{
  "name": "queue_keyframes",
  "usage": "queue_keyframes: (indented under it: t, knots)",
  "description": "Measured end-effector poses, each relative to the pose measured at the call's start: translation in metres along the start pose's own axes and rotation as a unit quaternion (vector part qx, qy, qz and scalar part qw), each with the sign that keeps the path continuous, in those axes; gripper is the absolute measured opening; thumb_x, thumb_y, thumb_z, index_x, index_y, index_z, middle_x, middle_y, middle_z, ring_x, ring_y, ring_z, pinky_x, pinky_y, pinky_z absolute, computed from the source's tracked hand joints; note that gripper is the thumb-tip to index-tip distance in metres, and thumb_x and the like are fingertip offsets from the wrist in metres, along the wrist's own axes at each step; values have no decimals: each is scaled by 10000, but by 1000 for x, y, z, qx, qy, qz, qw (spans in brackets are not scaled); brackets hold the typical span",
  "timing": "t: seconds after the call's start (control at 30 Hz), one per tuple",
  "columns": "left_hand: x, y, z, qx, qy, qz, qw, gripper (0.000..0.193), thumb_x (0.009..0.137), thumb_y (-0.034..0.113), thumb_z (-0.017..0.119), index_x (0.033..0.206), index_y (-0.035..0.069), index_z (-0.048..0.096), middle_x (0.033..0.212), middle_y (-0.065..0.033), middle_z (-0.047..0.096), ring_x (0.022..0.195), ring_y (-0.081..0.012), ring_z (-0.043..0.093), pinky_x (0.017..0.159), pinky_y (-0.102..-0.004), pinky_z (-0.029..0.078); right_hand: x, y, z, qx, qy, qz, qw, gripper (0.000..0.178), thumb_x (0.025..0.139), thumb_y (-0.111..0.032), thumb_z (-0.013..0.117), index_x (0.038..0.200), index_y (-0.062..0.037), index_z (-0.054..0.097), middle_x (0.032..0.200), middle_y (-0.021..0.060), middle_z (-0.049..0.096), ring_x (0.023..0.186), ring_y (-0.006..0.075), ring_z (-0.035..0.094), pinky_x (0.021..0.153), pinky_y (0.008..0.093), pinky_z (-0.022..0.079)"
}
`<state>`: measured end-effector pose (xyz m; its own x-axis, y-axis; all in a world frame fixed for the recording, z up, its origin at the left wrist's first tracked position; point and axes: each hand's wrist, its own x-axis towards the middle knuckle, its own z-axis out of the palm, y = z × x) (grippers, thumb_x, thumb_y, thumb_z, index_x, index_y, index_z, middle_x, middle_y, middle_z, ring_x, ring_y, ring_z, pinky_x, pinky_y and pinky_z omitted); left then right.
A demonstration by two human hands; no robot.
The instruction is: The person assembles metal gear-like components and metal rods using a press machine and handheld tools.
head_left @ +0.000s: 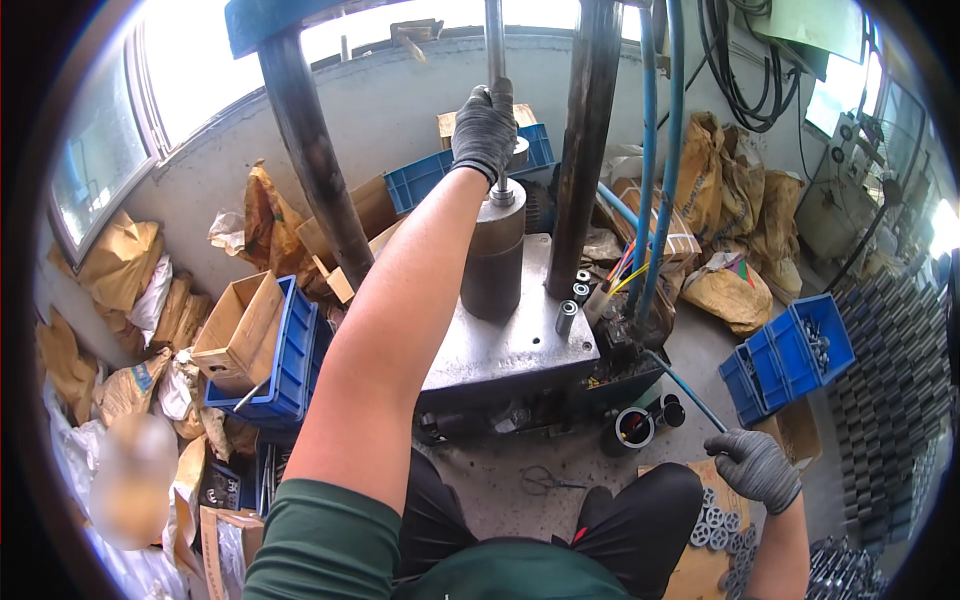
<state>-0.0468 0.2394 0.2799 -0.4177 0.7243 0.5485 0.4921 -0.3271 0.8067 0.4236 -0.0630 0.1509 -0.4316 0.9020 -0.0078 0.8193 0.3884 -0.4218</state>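
My left hand [485, 132], in a grey glove, is raised at the press and closed round the upright metal rod [495, 45]. Below it, a thick dark steel cylinder [493, 262] with a bright top stands on the metal press table [455, 368]. The rod's lower end meets this top. My right hand [760, 468], gloved too, is low on the right. Its curled fingers are on the end of a thin blue-green lever [690, 392], which slants up to the press's right side. Small metal sleeves [567, 318] stand at the table's right edge.
Dark columns [315, 160] flank the rod. Blue crates [290, 355] stand left, and more blue bins [795, 350] hold metal parts at right. Flat spoked metal discs [718, 530] lie on cardboard by my right knee. Scissors [545, 482] lie on the floor. Stacked dark parts [890, 370] fill the far right.
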Motion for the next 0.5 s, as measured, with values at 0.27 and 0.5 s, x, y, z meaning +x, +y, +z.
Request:
queue_keyframes:
  t: [0.27, 0.5]
  knots:
    - [3, -7, 4, -43, 17, 19, 999, 594, 1092, 588, 460, 989, 27, 623, 649, -59, 629, 537, -142, 643, 530, -322, 546, 0, 14, 0, -49, -85, -45, 994, 223, 874, -162, 690, 1048, -56, 781, 956, 179, 760, 892, 375, 731, 825, 442, 597]
    - [13, -21, 12, -31, 37, 48, 998, 595, 1092, 588, 458, 988, 26, 622, 646, -58, 630, 536, -141, 641, 528, -324, 545, 0, 6, -1, -12, -49, -21, 998, 230, 882, -138, 683, 1073, -56, 782, 966, 179, 762, 893, 374, 733, 825, 439, 598]
